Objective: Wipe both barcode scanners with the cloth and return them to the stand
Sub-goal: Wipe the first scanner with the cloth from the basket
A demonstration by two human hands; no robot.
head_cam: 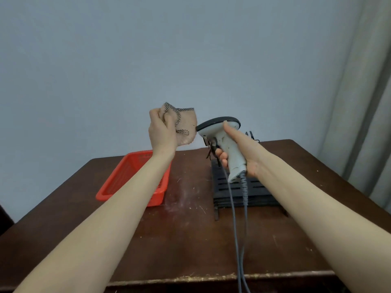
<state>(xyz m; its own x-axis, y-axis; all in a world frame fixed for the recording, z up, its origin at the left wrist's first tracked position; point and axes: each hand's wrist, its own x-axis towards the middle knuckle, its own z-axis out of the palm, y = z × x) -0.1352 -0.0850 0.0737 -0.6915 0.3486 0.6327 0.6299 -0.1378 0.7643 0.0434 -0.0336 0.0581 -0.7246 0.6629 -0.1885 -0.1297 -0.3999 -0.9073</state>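
— How much room is there around the work?
— Plenty above. Both hands are raised over the desk, in front of a plain grey-blue wall. The desk's near edge is worn pale and chipped, and its far right corner lies close to a curtain.
— And on the top?
— A red slotted plastic basket sits left, under the left forearm. A black slatted stand sits right, with a scuffed strip of dark wood between them.
— The scanner?
— In the air above the stand. The right hand has its grip wrapped round the handle of the scanner, thumb up the back. It is off-white plastic with a dark-rimmed rounded head pointing left. Grey cables, one coiled, hang past the near edge.
— The cloth?
— The left hand has its grip bunched on the cloth, a fuzzy beige rag with checked trim. It sits right at the scanner's nose; whether they touch I cannot tell.
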